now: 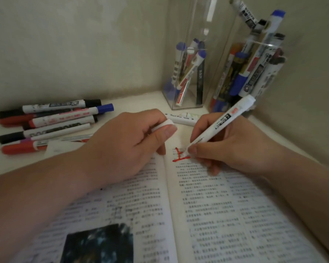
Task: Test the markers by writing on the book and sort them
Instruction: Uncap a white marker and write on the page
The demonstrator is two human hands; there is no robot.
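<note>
A: Where is the marker [223,122]?
B: Fingers of the right hand [230,149] grip it, tip on the book [207,215]'s right page by a red mark [179,156].
A: The left hand [122,147]?
B: Fingers pinch a white cap [164,124].

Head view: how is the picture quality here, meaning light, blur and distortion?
Head view: dim, flat light; wide-angle bending toward the edges; glare streaks on the clear holder; print on the book is soft, blurrier at the bottom; the red mark and the marker in the right hand read clearly.
</note>
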